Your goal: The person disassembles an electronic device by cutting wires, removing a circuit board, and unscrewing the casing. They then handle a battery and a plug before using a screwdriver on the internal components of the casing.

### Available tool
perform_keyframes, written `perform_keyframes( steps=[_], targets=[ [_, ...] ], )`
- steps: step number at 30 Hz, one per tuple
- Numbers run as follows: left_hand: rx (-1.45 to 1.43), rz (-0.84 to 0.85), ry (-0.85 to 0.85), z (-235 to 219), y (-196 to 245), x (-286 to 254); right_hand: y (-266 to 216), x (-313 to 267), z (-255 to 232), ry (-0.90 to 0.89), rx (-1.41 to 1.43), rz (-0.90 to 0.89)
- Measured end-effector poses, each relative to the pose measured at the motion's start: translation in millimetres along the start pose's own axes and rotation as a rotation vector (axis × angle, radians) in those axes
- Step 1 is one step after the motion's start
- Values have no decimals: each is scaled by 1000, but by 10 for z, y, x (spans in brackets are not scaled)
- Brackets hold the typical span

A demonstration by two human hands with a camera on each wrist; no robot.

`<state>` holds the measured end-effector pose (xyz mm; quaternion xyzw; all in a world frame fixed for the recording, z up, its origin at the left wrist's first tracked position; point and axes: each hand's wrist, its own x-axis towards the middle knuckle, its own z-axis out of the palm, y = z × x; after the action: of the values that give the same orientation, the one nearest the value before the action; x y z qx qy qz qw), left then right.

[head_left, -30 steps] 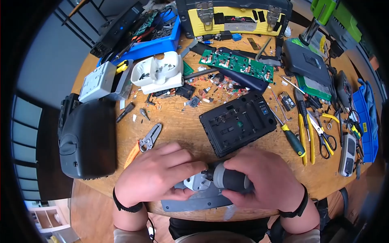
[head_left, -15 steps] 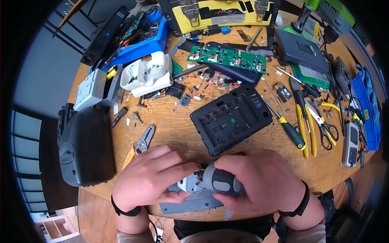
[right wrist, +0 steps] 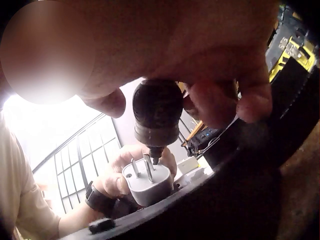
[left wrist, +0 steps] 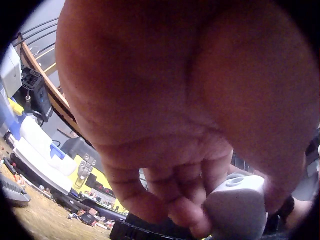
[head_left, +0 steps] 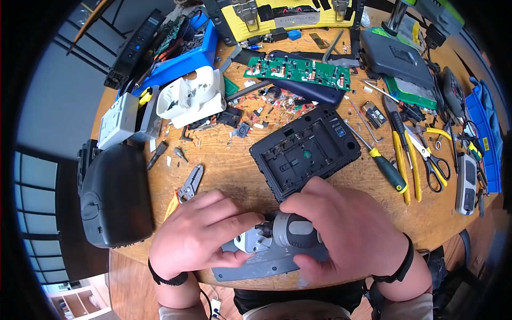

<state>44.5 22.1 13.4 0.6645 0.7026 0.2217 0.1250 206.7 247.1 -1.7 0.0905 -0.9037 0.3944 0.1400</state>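
My left hand (head_left: 197, 234) pinches a white plug adapter (head_left: 250, 244) between thumb and fingers; the left wrist view shows the adapter's (left wrist: 237, 210) rounded body at the fingertips. Two metal prongs stand out of its face (right wrist: 159, 182) in the right wrist view. The fingers of my right hand (head_left: 354, 234) curl beside a thick grey-and-black screwdriver handle (head_left: 298, 232), its thumb spread a little off it. The driver (right wrist: 157, 107) points down at the adapter's face beside the prongs; whether it sits in a screw is hidden. Beneath both hands lies a grey panel (head_left: 250, 271).
A black housing (head_left: 306, 154) lies just beyond the hands. Wire strippers (head_left: 189, 184) and a black case (head_left: 114, 197) are to the left. A green screwdriver (head_left: 388, 170), pliers (head_left: 400, 154) and scissors (head_left: 429, 160) lie right. Small scraps surround a circuit board (head_left: 298, 72).
My right thumb has moved off the screwdriver handle, and the handle shows a different side, turned. The left hand keeps its pinch on the adapter. The head view has shifted slightly.
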Motion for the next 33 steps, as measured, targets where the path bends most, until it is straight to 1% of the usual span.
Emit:
perform_keyframes(
  steps=[2, 4, 5, 7, 11, 14, 16, 20, 23, 25, 26, 28, 31, 33],
  targets=[
    [7, -2, -7, 2, 4, -7, 9, -1, 3, -3, 39, 10],
    [-1, 12, -11, -5, -9, 1, 56, 4, 34, -17, 41, -66],
    [1, 11, -10, -5, -6, 2, 37, 13, 16, -17, 41, -68],
    [11, 20, -14, 2, 8, 1, -25, 9, -26, -109, -142, -104],
    [4, 16, 10, 19, -2, -5, -15, -7, -13, -89, -167, -112],
    [1, 19, -10, 7, -7, 6, -11, 6, -22, -81, -149, -119],
    [-4, 7, -14, 1, -4, 0, 21, 5, 10, -38, 26, -101],
    [10, 19, -3, 14, -5, 4, 59, -11, 44, -13, 11, -134],
    [19, 14, -5, 20, 5, -5, 6, -23, 44, 0, -33, -113],
    [18, 17, 14, 17, 10, 0, 16, -11, 54, 57, -75, -103],
    [21, 17, 17, 18, 9, 2, 27, -13, 37, 57, -77, -107],
    [25, 21, 19, 27, 7, 1, 48, -43, 4, -13, -232, -38],
    [-8, 15, 34, 29, 9, 10, 19, -30, -38, -57, -223, 25],
    [3, 16, 32, 21, 4, 9, 2, -26, -27, -44, -233, 6]
  ],
)
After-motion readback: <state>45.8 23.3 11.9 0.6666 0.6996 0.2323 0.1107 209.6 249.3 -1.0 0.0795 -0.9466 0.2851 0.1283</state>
